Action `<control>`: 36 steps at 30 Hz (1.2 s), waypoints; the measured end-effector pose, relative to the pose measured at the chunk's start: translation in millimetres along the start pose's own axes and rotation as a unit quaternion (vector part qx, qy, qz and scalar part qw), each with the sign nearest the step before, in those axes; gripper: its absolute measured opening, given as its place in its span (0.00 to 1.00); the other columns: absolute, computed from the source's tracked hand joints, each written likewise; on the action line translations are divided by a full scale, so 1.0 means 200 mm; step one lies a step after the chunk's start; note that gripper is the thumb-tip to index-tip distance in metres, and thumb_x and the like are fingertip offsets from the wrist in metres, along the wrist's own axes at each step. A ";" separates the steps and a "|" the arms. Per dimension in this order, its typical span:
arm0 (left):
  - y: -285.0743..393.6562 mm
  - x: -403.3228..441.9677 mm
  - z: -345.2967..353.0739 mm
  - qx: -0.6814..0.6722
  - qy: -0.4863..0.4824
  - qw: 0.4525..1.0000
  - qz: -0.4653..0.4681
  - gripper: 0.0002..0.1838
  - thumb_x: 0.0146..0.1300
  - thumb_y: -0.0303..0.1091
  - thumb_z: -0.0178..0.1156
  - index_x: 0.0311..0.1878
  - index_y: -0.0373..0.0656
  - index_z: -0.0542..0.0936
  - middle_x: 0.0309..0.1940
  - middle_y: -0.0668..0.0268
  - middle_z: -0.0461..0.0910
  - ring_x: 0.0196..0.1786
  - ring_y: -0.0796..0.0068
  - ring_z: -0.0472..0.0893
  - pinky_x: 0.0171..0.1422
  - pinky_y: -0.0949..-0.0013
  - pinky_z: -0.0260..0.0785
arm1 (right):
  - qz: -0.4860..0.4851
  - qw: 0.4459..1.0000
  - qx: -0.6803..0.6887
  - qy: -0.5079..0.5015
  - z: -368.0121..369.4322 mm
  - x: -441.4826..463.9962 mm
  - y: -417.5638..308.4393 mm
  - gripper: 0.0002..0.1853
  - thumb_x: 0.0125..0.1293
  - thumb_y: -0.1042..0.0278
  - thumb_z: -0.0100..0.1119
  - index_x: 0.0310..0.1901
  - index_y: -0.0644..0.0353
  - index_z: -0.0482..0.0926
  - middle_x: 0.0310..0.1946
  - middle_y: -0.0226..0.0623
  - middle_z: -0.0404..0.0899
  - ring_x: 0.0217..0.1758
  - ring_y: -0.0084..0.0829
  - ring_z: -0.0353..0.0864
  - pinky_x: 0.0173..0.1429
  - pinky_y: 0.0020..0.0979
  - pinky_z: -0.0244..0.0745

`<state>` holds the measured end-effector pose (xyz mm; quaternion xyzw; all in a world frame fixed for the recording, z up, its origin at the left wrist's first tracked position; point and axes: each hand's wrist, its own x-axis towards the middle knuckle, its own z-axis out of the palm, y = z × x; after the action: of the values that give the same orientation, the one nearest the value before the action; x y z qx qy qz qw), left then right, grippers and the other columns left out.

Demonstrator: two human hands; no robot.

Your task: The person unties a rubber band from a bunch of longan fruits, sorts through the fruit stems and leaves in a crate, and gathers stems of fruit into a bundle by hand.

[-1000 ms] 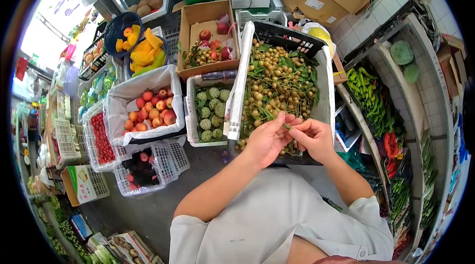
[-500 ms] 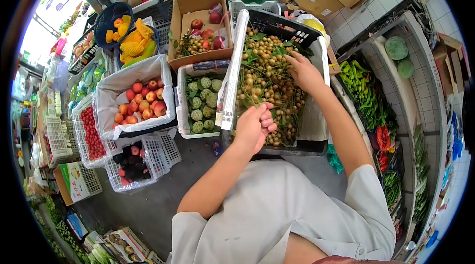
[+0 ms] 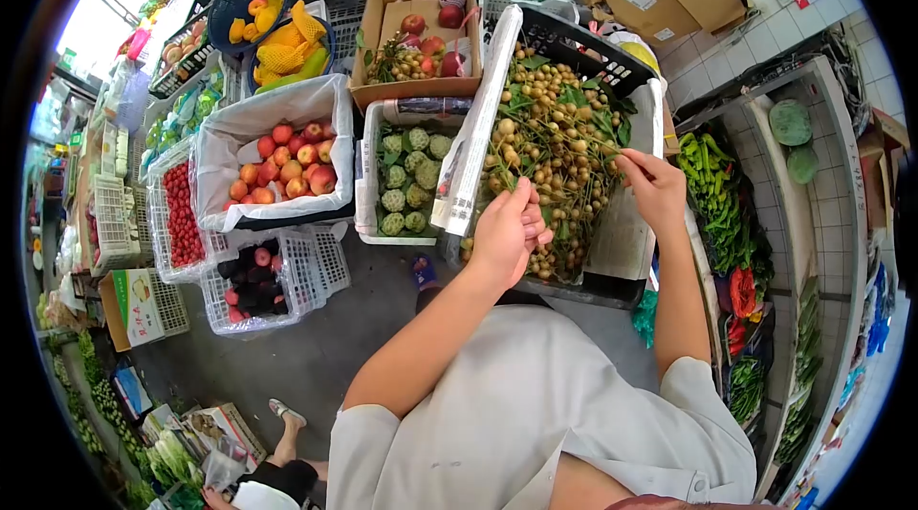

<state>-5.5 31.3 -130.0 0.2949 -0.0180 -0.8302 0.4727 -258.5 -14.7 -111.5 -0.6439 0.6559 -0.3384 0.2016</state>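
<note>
Over the black crate, I have the right hand pinching a thin stem between thumb and forefinger, presumably so the fruit stays unsquashed. My left hand is curled in among the longans; whether it grips a stem, I cannot tell. The longans lie heaped and tangled in the crate, likely to snag. A long white strip edges its left side, blocking reach towards the sugar apples.
</note>
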 end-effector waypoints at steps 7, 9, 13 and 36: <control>-0.05 0.00 0.01 0.091 -0.027 0.995 0.003 0.13 0.83 0.42 0.50 0.47 0.41 0.72 0.27 0.76 0.62 0.31 0.81 0.63 0.43 0.70 0.64 | 0.146 0.958 0.245 -0.020 -0.04 -0.24 -0.27 0.11 0.68 0.70 0.72 0.49 0.65 0.90 0.31 0.30 0.88 0.27 0.14 0.79 0.30 0.18 0.72; -0.05 0.00 0.00 0.111 -0.041 0.993 -0.004 0.13 0.83 0.42 0.50 0.47 0.41 0.72 0.27 0.76 0.62 0.32 0.81 0.63 0.43 0.70 0.64 | 0.095 0.970 0.224 0.002 0.04 -0.29 -0.28 0.09 0.69 0.73 0.71 0.49 0.64 0.89 0.31 0.31 0.88 0.26 0.14 0.78 0.29 0.18 0.71; -0.05 -0.01 0.01 0.122 -0.074 0.989 -0.039 0.15 0.83 0.44 0.50 0.50 0.40 0.74 0.28 0.76 0.64 0.33 0.81 0.64 0.44 0.71 0.64 | 0.005 0.990 0.139 0.031 0.16 -0.37 -0.32 0.10 0.66 0.74 0.71 0.48 0.62 0.90 0.35 0.36 0.88 0.34 0.22 0.85 0.37 0.25 0.78; -0.06 -0.01 0.00 0.134 -0.051 0.989 0.033 0.17 0.82 0.49 0.51 0.40 0.45 0.69 0.25 0.76 0.61 0.29 0.82 0.62 0.40 0.71 0.64 | 0.059 0.971 -0.222 -0.065 0.09 0.18 0.09 0.16 0.71 0.59 0.64 0.43 0.67 0.85 0.38 0.50 0.88 0.43 0.50 0.87 0.50 0.43 0.82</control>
<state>-13.4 40.0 -133.2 0.3116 -0.1628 -0.8183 0.4548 -261.3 -54.6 -131.1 -0.6537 0.7368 -0.1286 0.1152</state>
